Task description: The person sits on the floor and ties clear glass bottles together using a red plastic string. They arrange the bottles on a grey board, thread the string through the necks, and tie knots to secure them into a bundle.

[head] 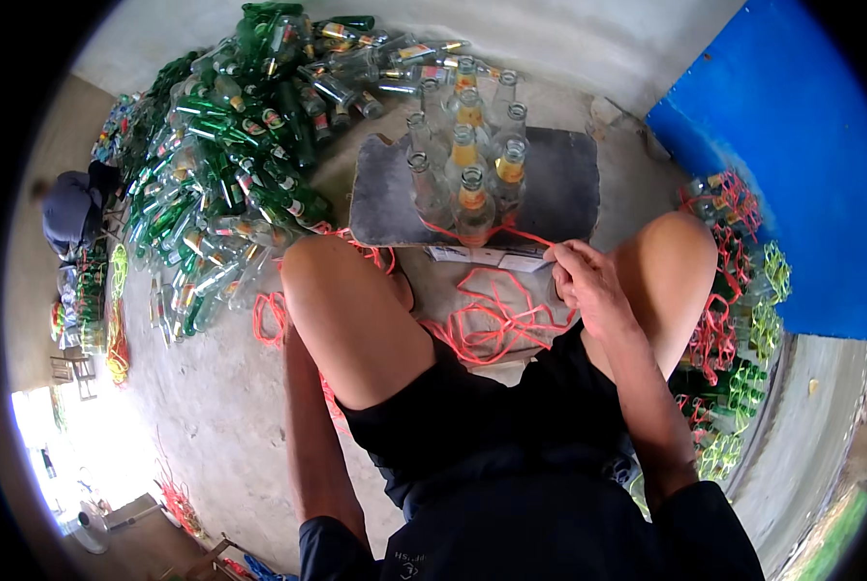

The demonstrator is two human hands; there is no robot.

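Several clear glass bottles [471, 207], some with orange-yellow neck labels, stand upright in a cluster on a dark board [561, 167] before me. Red plastic cord [528, 234] passes across the front of the cluster, low on the bottles. From there it runs taut to my right hand [582, 282], which grips it by the board's right front corner, near my right knee. My left arm reaches down beside my left knee, and the hand is out of view behind the leg. Loose red cord [488, 323] lies in loops between my legs.
Green and clear bottles form a large heap [237, 145] at the left. Bottle bundles tied with red and yellow-green cord [724, 319] stand at my right, beside a blue panel [789, 160]. A person [72, 210] bends at the far left. A fan [90, 524] stands lower left.
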